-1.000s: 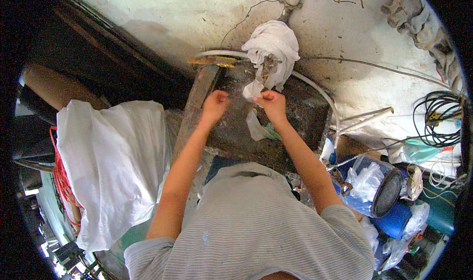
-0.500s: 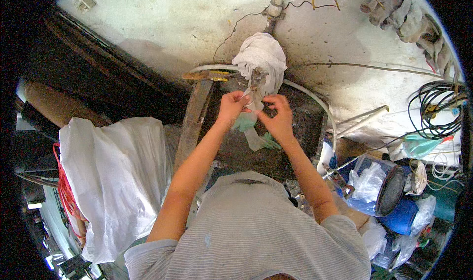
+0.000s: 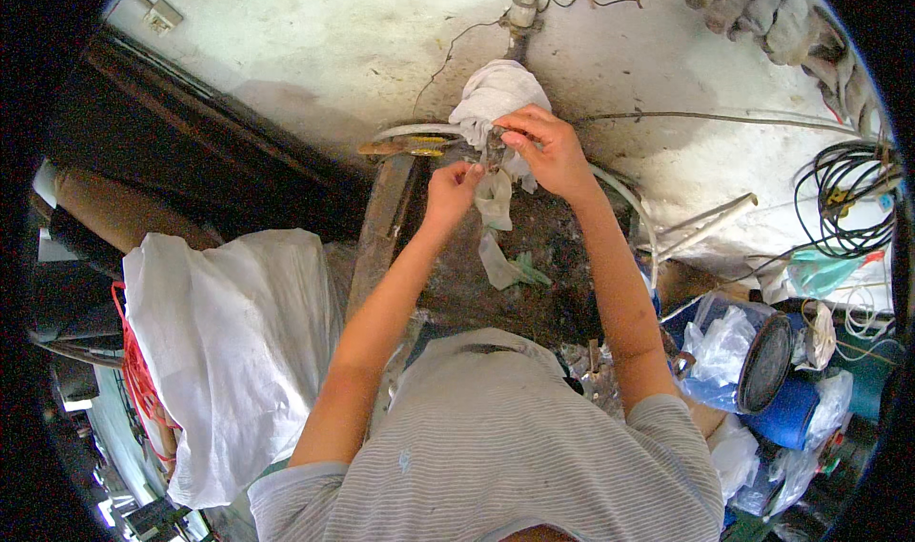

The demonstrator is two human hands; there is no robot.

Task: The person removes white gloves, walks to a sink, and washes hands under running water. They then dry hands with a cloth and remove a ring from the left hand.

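A white cloth (image 3: 498,89) is draped over the end of something at the wall, and a dark, dirty fitting (image 3: 495,149) sticks out below it. From this fitting hangs a pale translucent plastic strip (image 3: 494,204). My left hand (image 3: 452,195) is closed in a pinch beside the fitting, at the strip's upper edge. Higher up, my right hand (image 3: 553,156) bends over the fitting from the right, thumb and fingers closed near the cloth's lower edge; what lies between them is too small to tell. Another pale strip (image 3: 498,264) and a green scrap (image 3: 529,270) lie lower down.
A wooden beam (image 3: 386,218) runs along the left of the dark work surface. To my left stands a bulky white sheet (image 3: 229,323). Blue drums (image 3: 753,370) with plastic bags are at the right, below coiled black cable (image 3: 843,199). A white hose (image 3: 637,204) curves behind.
My right hand has moved up from the plastic to the fitting under the cloth. My left hand stays close by, slightly higher. The plastic now hangs straighter below the fitting.
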